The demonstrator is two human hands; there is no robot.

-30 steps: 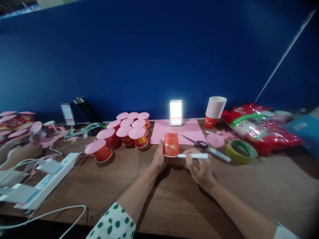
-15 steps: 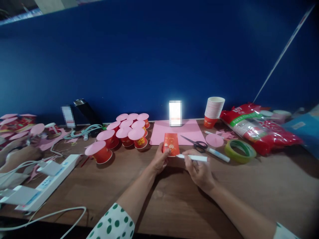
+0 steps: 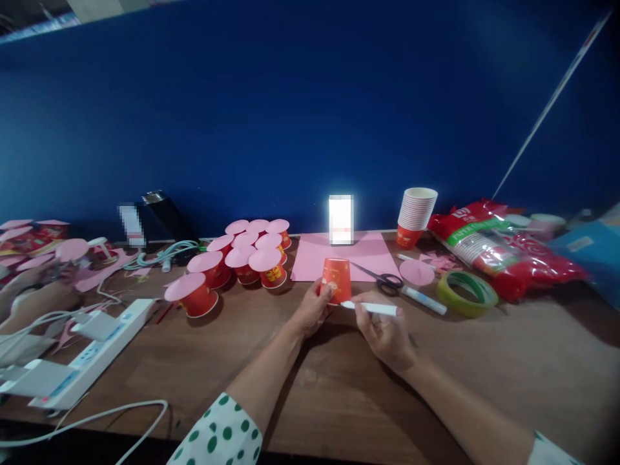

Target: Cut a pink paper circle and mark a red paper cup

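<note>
My left hand (image 3: pixel 312 309) is closed around the side of a red paper cup (image 3: pixel 338 279) with a printed pattern. Between the fingers of my right hand (image 3: pixel 385 332) is a white marker pen (image 3: pixel 380 309), its tip pointing left at the cup's lower right side. Whether the tip touches the cup I cannot tell. Behind the cup lies a pink paper sheet (image 3: pixel 310 258), and black-handled scissors (image 3: pixel 389 283) rest partly on it. A second white pen (image 3: pixel 424 301) lies on the table right of my right hand, beside a pink paper circle (image 3: pixel 416 272).
Several red cups topped with pink discs (image 3: pixel 206 261) stand left. Tape roll (image 3: pixel 448 303), stacked cups (image 3: pixel 417 206) and a red bag of cups (image 3: pixel 513 271) are on the right. A lit phone (image 3: pixel 341 219) stands behind. A power strip (image 3: pixel 111 349) and another person's hands (image 3: pixel 46 300) are far left.
The cup has turned in my left hand, so its printed design now sits differently and its rim end looks rounder. My right hand with the marker pen has shifted slightly left.
</note>
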